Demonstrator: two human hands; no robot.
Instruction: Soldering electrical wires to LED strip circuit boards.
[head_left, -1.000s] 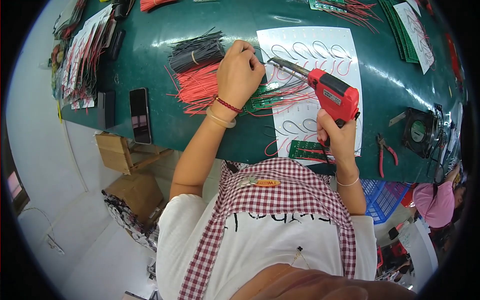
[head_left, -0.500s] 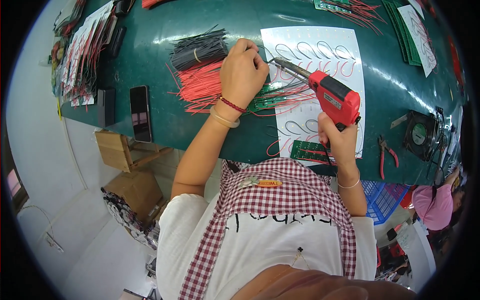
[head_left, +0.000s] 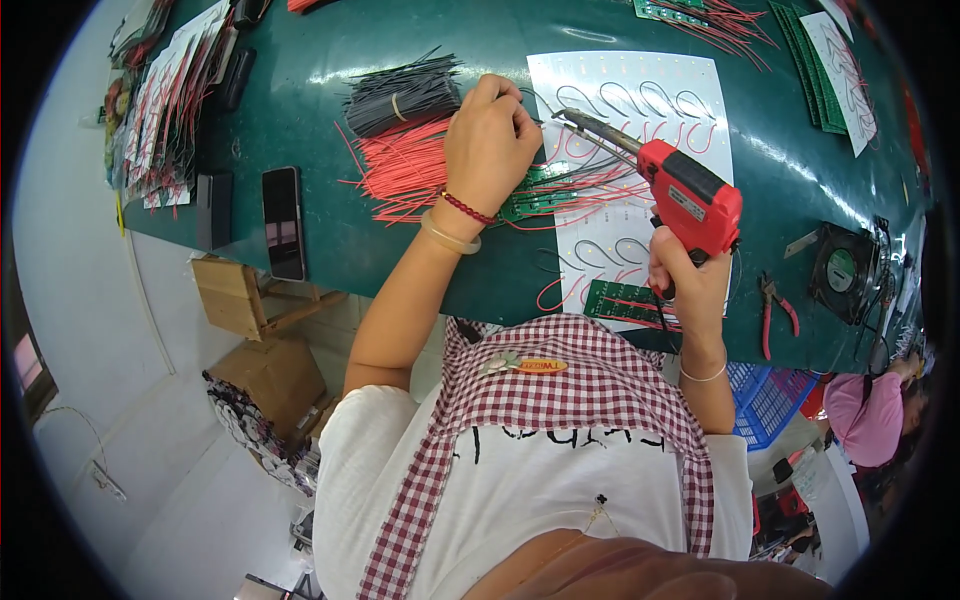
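My right hand point(head_left: 690, 275) grips a red and black soldering gun point(head_left: 692, 198), its tip pointing left over a white panel point(head_left: 628, 225). Close to that tip, at the panel's upper left, my left hand point(head_left: 490, 140) is closed in a pinch on a thin black wire point(head_left: 532, 97). The fingertips are partly hidden. Looped black and red wires run in rows across the panel. Under and beside my left wrist lie a green circuit board point(head_left: 540, 198) with wires, a bundle of red wires point(head_left: 400, 172) and a banded bundle of black wires point(head_left: 402, 98).
Another green board point(head_left: 612, 300) lies at the panel's near edge. Right of it are red-handled pliers point(head_left: 768, 310) and a small fan point(head_left: 843, 270). A phone point(head_left: 283, 222) and stacked wired panels point(head_left: 180, 100) lie left. A person in pink point(head_left: 865, 420) is at far right.
The soldering gun has drawn back a little to the right with my right hand, its tip farther from my left fingers. My left hand holds nearly the same place.
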